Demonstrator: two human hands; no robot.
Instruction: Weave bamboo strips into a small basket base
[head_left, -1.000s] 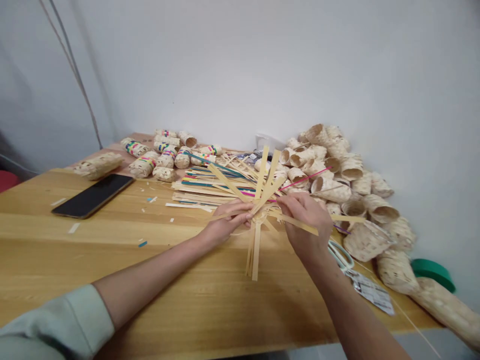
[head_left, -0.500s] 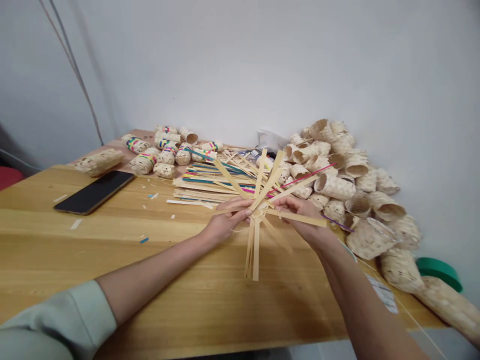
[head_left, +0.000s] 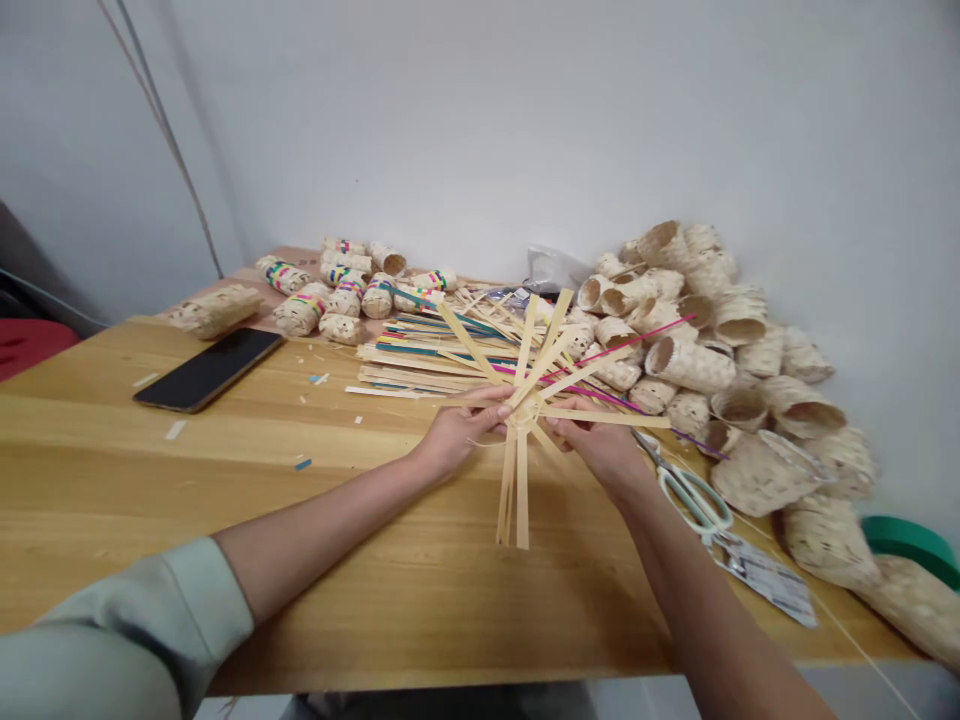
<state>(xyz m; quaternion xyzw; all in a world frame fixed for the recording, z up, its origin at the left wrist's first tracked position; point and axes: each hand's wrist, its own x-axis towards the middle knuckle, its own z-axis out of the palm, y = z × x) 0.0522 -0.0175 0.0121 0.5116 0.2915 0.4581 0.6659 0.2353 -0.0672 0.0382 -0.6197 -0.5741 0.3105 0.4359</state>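
Observation:
Between my hands, above the table, is a star-shaped weave of flat bamboo strips (head_left: 527, 408), its strips fanning out from a small woven centre. My left hand (head_left: 466, 428) pinches it at the left of the centre, thumb on top. On the other side my right hand (head_left: 589, 435) grips it near the centre, fingers curled partly behind the strips. A thin strand curls out below my left fingers. Behind the weave lies a pile of loose strips (head_left: 427, 352), mostly plain, some blue, pink and purple.
Woven bamboo tubes (head_left: 690, 362) are heaped at the right. Smaller tubes with coloured bands (head_left: 300, 309) lie at the back left, near a black phone (head_left: 210, 370). Scissors (head_left: 696, 500) rest by my right forearm, with a green tape roll (head_left: 911, 545) at the far right.
The view has shifted slightly. My right hand has lowered and turned a little at the weave, and the scissors beside my forearm now show. Both hands keep their hold.

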